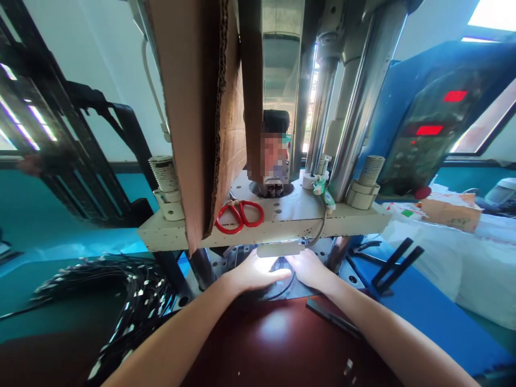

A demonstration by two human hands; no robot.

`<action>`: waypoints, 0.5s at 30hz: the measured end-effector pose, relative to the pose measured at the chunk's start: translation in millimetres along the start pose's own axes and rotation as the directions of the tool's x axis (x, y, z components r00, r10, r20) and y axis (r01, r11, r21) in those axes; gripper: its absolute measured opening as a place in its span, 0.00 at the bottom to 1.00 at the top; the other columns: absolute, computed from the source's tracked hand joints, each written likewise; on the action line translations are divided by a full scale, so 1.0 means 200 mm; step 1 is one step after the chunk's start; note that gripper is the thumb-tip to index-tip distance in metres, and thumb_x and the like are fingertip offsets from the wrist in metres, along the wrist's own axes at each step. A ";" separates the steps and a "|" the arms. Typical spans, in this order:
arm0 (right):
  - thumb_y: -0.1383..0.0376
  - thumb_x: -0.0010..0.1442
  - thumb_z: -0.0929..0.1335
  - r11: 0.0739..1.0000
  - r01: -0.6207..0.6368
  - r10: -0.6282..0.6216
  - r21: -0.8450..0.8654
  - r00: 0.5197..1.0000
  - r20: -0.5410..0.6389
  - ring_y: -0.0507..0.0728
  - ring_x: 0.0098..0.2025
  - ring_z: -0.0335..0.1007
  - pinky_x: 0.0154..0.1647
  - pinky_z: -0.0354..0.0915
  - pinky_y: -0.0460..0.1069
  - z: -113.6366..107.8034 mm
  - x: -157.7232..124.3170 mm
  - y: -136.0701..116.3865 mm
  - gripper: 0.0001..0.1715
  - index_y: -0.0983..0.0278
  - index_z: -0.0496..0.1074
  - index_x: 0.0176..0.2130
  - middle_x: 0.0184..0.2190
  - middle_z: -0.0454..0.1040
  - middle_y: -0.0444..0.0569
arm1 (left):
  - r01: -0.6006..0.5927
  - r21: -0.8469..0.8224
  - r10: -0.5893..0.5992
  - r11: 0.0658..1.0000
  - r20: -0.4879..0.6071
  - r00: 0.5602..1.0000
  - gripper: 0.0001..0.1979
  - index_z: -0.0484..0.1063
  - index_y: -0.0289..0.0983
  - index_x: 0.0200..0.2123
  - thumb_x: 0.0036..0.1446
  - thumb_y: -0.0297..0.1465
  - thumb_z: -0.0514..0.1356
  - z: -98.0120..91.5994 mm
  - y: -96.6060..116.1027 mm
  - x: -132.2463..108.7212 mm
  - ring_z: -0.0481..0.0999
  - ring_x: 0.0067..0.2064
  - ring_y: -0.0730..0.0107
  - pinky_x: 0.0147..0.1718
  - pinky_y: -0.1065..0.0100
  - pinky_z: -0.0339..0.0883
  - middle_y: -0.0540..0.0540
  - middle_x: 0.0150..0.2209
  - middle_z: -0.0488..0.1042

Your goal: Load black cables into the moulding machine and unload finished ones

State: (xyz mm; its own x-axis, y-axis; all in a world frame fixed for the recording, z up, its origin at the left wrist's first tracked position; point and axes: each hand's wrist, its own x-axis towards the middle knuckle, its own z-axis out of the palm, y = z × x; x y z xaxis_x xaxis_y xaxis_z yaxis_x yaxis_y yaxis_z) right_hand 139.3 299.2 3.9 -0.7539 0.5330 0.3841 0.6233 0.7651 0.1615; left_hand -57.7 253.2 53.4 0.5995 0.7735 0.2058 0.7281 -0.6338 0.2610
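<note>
Cable (282, 292), thin, black and limp, looks light and floppy, best pinched near where it passes under the open, palm-down left hand (258, 272) and right hand (309, 269).

Black cable (282, 291), red-handled scissors (241, 213), blue machine housing (395, 107)

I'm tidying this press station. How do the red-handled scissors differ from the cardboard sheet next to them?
The scissors lie flat on the cream plate, while the cardboard sheet stands upright and runs down past the plate's front edge. The scissors have glossy red loop handles; the cardboard is matt brown with a ragged corrugated edge. The scissors are also far smaller than the sheet. Both are at the left part of the same plate.
</note>
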 end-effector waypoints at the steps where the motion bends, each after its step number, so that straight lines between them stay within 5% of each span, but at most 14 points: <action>1: 0.73 0.59 0.59 1.000 -0.024 0.024 0.003 1.000 -0.012 0.60 0.58 0.52 0.58 0.51 0.55 0.01 0.00 0.00 0.20 0.73 0.65 0.51 0.52 0.63 0.59 | -0.017 -0.011 0.016 1.000 -0.035 0.999 0.26 0.59 0.42 0.55 0.56 0.48 0.49 0.02 -0.04 0.02 0.67 0.48 0.60 0.49 0.61 0.58 0.46 0.47 0.70; 5: 0.74 0.53 0.61 0.988 -0.152 0.152 0.005 0.988 0.003 0.62 0.57 0.52 0.59 0.50 0.56 0.04 -0.01 0.02 0.28 0.76 0.60 0.54 0.54 0.61 0.61 | -0.037 0.105 0.049 0.994 -0.121 0.991 0.29 0.58 0.40 0.56 0.55 0.47 0.53 0.12 -0.15 0.04 0.64 0.52 0.57 0.53 0.59 0.54 0.44 0.52 0.65; 12: 0.74 0.54 0.59 0.992 -0.123 0.118 0.035 0.985 0.123 0.61 0.59 0.49 0.60 0.47 0.55 -0.01 0.02 0.00 0.25 0.72 0.63 0.52 0.54 0.61 0.59 | -0.026 0.096 0.035 0.995 -0.094 0.995 0.30 0.56 0.43 0.57 0.53 0.47 0.54 0.16 -0.14 0.02 0.62 0.53 0.55 0.54 0.55 0.51 0.44 0.55 0.62; 15: 0.73 0.50 0.63 0.984 -0.168 0.151 0.057 0.962 0.229 0.61 0.54 0.57 0.56 0.53 0.53 -0.06 0.06 0.03 0.24 0.70 0.67 0.49 0.50 0.66 0.57 | 0.124 -0.009 -0.124 0.992 -0.106 0.987 0.25 0.62 0.43 0.53 0.54 0.45 0.53 0.14 -0.18 0.03 0.67 0.48 0.59 0.51 0.60 0.57 0.45 0.49 0.68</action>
State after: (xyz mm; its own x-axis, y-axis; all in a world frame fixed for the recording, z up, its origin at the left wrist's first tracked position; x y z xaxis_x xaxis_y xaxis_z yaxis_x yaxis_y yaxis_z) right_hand 137.5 305.8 20.3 -0.6785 0.7106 0.1860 0.7282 0.6841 0.0427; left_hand -71.2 279.8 19.4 0.4659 0.8425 0.2706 0.7939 -0.5330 0.2927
